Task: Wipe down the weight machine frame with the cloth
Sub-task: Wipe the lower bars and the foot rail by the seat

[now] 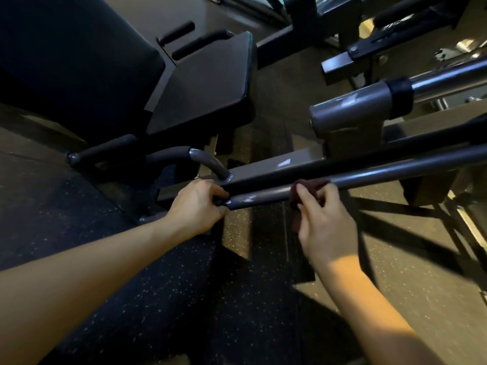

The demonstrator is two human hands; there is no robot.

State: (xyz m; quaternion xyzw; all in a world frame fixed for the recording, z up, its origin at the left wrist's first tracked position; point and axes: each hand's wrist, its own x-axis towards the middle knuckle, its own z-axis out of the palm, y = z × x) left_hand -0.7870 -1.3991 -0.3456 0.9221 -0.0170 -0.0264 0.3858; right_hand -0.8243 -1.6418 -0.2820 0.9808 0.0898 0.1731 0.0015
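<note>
A grey metal frame bar (266, 196) of the weight machine runs from the lower middle up to the right. My left hand (196, 206) grips the near end of this bar, fingers curled round it. My right hand (322, 219) pinches a dark maroon cloth (305, 189) that is wrapped over the bar a little further right; part of the cloth hangs below the bar beside my palm. A flat grey frame beam (263, 169) lies just behind the bar.
A black padded seat (210, 83) and backrest (66, 61) stand at the upper left, with a black handle (105, 150) below them. A thick chrome and grey cylinder (369, 104) crosses at the right. Speckled rubber floor (158, 285) lies underneath.
</note>
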